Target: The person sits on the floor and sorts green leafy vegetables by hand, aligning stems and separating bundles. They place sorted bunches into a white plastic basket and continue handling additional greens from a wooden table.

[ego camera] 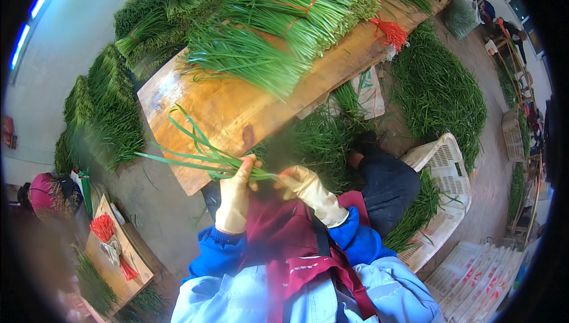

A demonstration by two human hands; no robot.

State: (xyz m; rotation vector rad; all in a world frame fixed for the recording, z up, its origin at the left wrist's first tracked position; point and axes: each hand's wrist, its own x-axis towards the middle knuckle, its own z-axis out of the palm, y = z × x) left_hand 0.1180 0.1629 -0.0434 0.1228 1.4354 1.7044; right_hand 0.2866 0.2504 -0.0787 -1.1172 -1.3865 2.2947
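Note:
My left hand, in a pale rubber glove, grips a small bunch of garlic chives in front of my maroon apron. The leaves fan out to the left over the near end of the wooden table. At the stem ends, my right hand, gloved alike, has thumb and fingers pinched together on the pale tips. A loose layer of chives lies on the table beyond my hands. Behind it are several bundles tied with red bands.
A white plastic crate with chives tips open at my right. Loose chives heap on the floor and under the table. Red ties hang at the table's edge. Stacked chives stand to the left. A person is at far left.

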